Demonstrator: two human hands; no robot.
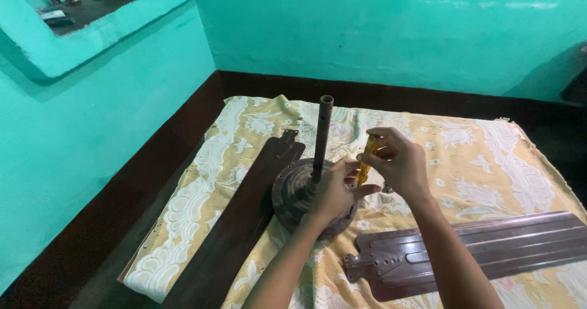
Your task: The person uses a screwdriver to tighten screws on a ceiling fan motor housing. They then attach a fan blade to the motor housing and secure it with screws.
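Observation:
A round brown ceiling fan motor [292,189] with an upright dark down rod [321,134] lies on a yellow floral cloth [489,162]. My left hand [339,191] rests on the motor's right side, fingers steadying the lower end of a yellow-handled screwdriver [367,159]. My right hand [397,159] grips that handle from above, holding it nearly upright over the motor's edge. One brown fan blade [238,223] lies at the motor's left side; whether it is fixed to the motor I cannot tell.
A second brown fan blade [477,251] lies loose on the cloth at the lower right. Turquoise walls enclose the dark floor [153,162]. A wall niche [92,3] at upper left holds small items.

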